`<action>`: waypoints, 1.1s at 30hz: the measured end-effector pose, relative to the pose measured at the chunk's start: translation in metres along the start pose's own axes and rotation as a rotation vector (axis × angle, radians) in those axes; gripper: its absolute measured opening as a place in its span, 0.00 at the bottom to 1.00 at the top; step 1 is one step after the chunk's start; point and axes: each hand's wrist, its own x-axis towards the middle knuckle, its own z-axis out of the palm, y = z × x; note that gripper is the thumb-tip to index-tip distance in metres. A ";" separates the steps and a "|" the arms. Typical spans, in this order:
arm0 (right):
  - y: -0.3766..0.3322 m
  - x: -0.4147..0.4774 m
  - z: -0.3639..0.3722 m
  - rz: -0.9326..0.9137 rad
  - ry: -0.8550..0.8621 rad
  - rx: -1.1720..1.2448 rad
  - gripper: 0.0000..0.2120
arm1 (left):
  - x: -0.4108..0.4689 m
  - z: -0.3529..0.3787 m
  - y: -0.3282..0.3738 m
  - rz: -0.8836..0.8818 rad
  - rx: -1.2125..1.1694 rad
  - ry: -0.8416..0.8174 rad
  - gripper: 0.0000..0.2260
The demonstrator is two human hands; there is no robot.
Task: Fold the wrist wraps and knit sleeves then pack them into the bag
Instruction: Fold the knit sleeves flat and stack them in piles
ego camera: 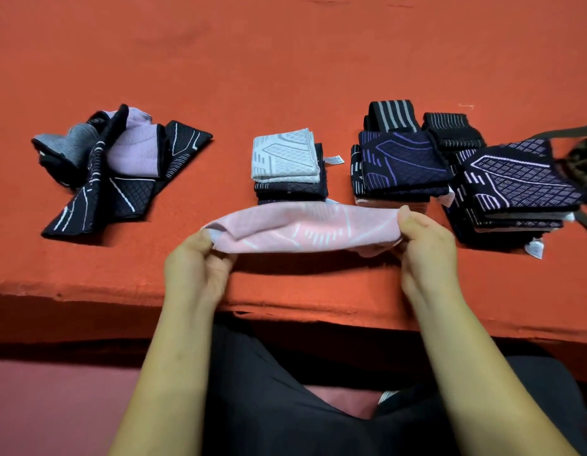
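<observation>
Pink knit sleeve (305, 227) between both hands' fingers (404, 216)

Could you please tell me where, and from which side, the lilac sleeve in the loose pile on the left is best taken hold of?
Probably pinch its exposed right edge, coming from above on the right: the lilac sleeve lies flat and uppermost there, while a black sleeve drapes across its left side and would likely drag along.
</observation>
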 end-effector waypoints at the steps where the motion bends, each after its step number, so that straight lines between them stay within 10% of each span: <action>1: -0.002 0.000 -0.005 -0.029 -0.030 -0.035 0.10 | 0.001 -0.002 0.004 0.028 0.060 0.006 0.13; 16: 0.007 -0.020 0.001 -0.037 -0.370 -0.067 0.07 | -0.005 -0.004 -0.015 0.340 1.026 -0.122 0.11; 25: 0.006 -0.017 0.005 -0.116 -0.218 -0.155 0.07 | -0.007 -0.002 -0.009 0.071 0.417 -0.065 0.13; 33: 0.014 -0.010 -0.006 0.024 -0.235 -0.367 0.11 | -0.018 0.000 0.001 0.017 1.160 -0.067 0.08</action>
